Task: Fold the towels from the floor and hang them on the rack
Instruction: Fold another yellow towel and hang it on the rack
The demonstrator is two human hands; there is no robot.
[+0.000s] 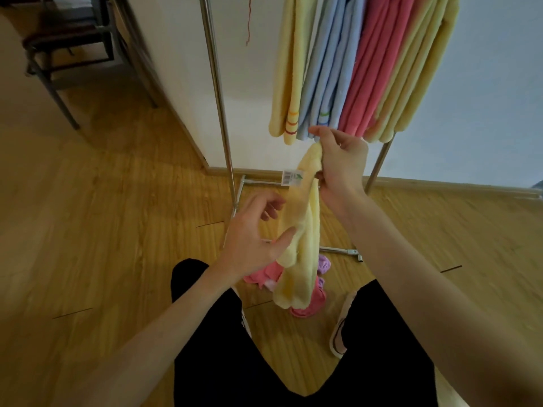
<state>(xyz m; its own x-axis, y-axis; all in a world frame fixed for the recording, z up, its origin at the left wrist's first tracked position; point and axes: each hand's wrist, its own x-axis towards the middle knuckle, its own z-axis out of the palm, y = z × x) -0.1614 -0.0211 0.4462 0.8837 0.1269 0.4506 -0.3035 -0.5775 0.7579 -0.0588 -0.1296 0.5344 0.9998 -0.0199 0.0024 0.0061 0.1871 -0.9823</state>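
Head view, nearest first: the left hand (258, 245) is spread, its thumb touching the hanging yellow towel (299, 245) at mid-length. Above, the right hand (340, 163) pinches the towel's top end. More towels (305, 304) lie on the floor below. To fold well, find the lower edge, match corners, then drape it on the rack (217, 92) beside the hung ones.

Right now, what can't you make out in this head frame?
- Rack top bar: cut off by the upper edge, so how the hung towels sit on it is unseen.
- Floor pile: mostly hidden behind the yellow towel; count unclear.
- Tag print: too small.
- Right hand fingertips: buried in cloth.
- Left hand: grip unclear.
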